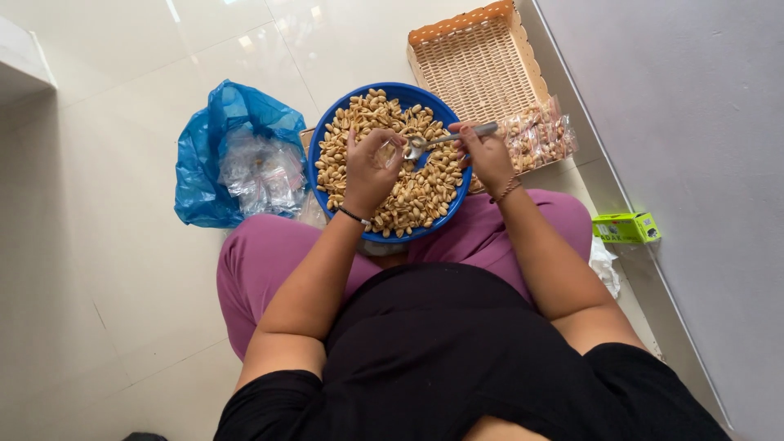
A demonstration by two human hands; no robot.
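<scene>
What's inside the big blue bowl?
The blue bowl is full of tan peanuts. The left hand and the right hand with its spoon cover some, and the bowl's bottom is hidden.

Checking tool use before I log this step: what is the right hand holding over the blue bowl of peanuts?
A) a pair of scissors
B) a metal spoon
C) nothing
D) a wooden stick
B: the right hand grips a metal spoon by its handle, its bowl tipped toward the left hand above the peanuts in the blue bowl.
</scene>
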